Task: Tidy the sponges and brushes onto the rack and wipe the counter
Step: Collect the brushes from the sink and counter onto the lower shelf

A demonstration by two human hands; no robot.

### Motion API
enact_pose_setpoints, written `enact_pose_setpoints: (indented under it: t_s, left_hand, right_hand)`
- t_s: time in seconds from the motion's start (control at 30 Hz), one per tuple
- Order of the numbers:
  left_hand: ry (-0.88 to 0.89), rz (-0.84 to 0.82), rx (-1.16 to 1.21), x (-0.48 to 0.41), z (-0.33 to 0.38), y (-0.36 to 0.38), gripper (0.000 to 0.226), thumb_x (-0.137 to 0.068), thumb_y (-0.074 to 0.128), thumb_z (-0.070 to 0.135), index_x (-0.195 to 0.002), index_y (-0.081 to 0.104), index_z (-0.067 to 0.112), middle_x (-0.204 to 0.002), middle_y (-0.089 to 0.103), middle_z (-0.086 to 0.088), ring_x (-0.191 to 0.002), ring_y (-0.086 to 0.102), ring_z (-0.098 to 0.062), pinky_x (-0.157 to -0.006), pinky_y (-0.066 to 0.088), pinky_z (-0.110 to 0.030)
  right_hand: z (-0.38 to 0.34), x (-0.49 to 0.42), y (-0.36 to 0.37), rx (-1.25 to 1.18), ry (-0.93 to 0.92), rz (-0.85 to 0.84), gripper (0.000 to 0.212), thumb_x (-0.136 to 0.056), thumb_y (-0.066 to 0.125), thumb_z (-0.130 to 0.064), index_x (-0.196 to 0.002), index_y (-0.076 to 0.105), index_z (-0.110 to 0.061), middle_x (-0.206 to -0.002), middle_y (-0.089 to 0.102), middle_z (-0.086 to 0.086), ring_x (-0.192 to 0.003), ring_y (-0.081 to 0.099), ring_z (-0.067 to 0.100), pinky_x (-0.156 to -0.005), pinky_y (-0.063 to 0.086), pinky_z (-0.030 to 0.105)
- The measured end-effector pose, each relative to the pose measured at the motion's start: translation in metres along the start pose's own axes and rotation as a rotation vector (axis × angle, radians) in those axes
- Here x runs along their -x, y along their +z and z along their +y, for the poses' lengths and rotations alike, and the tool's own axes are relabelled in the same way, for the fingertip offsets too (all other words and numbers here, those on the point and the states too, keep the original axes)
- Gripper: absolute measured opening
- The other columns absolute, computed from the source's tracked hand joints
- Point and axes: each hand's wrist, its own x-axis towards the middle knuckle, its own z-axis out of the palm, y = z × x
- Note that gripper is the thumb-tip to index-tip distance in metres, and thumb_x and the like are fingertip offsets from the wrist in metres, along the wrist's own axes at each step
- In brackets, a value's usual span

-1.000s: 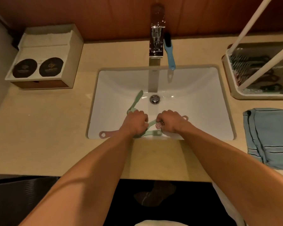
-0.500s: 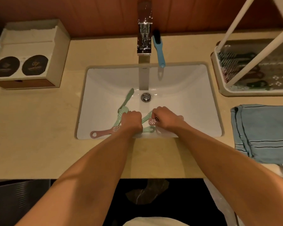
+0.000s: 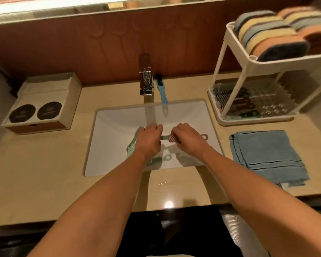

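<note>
Left hand [image 3: 149,140]: I hold green brushes [image 3: 132,145] tight.
Right hand [image 3: 187,139]: I grip a pink brush [image 3: 172,138].
Place: over the sink [image 3: 109,145].

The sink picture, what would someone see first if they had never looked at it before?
First, the two hands in the middle, the left hand and right hand, gripping small brushes over the white sink. Next, the colourful sponges lined up on the top shelf of the white rack at the upper right. Then the folded blue towel on the counter right of the sink.
</note>
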Motion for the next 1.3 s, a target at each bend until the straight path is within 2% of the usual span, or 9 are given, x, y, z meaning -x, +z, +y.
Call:
enact_pose_setpoints:
  t_s: [0.13, 0.3, 0.4, 0.53, 0.8, 1.0, 1.17, 1.3]
  left_hand:
    - [0.034, 0.082, 0.055, -0.003, 0.020, -0.018, 0.022, -0.092, 0.061, 0.023, -0.111, 0.051, 0.017, -0.108, 0.061, -0.005, -0.095, 0.058, -0.030, -0.083, 0.041, -0.041]
    - [0.101, 0.154, 0.077, -0.018, 0.037, -0.037, 0.030, -0.099, 0.055, 0.029, -0.126, 0.054, 0.015, -0.116, 0.063, -0.008, -0.100, 0.060, -0.031, -0.082, 0.044, -0.042]
    - [0.110, 0.187, 0.106, -0.031, 0.049, -0.050, 0.025, -0.101, 0.051, 0.031, -0.120, 0.057, 0.016, -0.115, 0.063, -0.007, -0.094, 0.061, -0.030, -0.080, 0.047, -0.041]
    - [0.140, 0.177, 0.104, -0.044, 0.075, -0.064, 0.021, -0.103, 0.049, 0.032, -0.115, 0.059, 0.017, -0.112, 0.062, -0.006, -0.094, 0.059, -0.029, -0.083, 0.042, -0.040]
    - [0.184, 0.161, 0.162, -0.077, 0.117, -0.074, 0.022, -0.104, 0.050, 0.034, -0.116, 0.060, 0.020, -0.113, 0.062, -0.005, -0.091, 0.058, -0.026, -0.086, 0.049, -0.041]
    - [0.248, 0.156, 0.135, -0.111, 0.137, -0.070, 0.023, -0.106, 0.045, 0.037, -0.115, 0.057, 0.021, -0.112, 0.062, -0.004, -0.091, 0.057, -0.024, -0.088, 0.047, -0.041]
    - [0.289, 0.127, 0.156, -0.146, 0.151, -0.059, 0.021, -0.105, 0.046, 0.036, -0.115, 0.056, 0.020, -0.110, 0.062, -0.006, -0.091, 0.057, -0.025, -0.086, 0.046, -0.040]
    - [0.393, 0.071, 0.244, -0.176, 0.166, -0.051, 0.017, -0.098, 0.058, 0.029, -0.112, 0.063, 0.022, -0.112, 0.066, -0.005, -0.096, 0.063, -0.027, -0.084, 0.054, -0.041]
  right_hand:
    - [0.010, 0.012, -0.022, 0.016, 0.010, 0.049, 0.020, -0.091, 0.061, -0.008, -0.110, 0.059, -0.013, -0.106, 0.059, 0.009, -0.099, 0.051, 0.029, -0.083, 0.046, 0.043]
    - [0.029, 0.030, -0.048, 0.088, 0.050, 0.086, 0.028, -0.091, 0.061, -0.006, -0.117, 0.056, -0.015, -0.114, 0.057, 0.008, -0.105, 0.051, 0.028, -0.086, 0.046, 0.042]
    - [0.043, 0.042, -0.066, 0.131, 0.053, 0.096, 0.031, -0.093, 0.061, -0.007, -0.122, 0.055, -0.017, -0.118, 0.056, 0.006, -0.110, 0.051, 0.027, -0.092, 0.047, 0.041]
    - [0.067, 0.059, -0.089, 0.177, 0.154, 0.136, 0.036, -0.095, 0.063, -0.010, -0.127, 0.055, -0.024, -0.125, 0.058, 0.001, -0.118, 0.052, 0.023, -0.104, 0.046, 0.041]
    - [0.116, 0.091, -0.113, 0.244, 0.273, 0.077, 0.045, -0.089, 0.064, -0.004, -0.129, 0.055, -0.023, -0.126, 0.056, 0.000, -0.115, 0.048, 0.022, -0.095, 0.038, 0.036]
    - [0.142, 0.093, -0.112, 0.265, 0.342, 0.104, 0.052, -0.086, 0.063, 0.002, -0.133, 0.054, -0.020, -0.132, 0.055, 0.003, -0.120, 0.047, 0.024, -0.100, 0.038, 0.038]
    - [0.165, 0.081, -0.104, 0.279, 0.426, 0.138, 0.051, -0.085, 0.059, 0.005, -0.129, 0.055, -0.020, -0.124, 0.059, 0.003, -0.117, 0.050, 0.024, -0.104, 0.034, 0.040]
    - [0.180, 0.062, -0.102, 0.269, 0.525, 0.067, 0.035, -0.092, 0.058, -0.001, -0.120, 0.060, -0.021, -0.108, 0.067, 0.003, -0.105, 0.059, 0.026, -0.101, 0.035, 0.043]
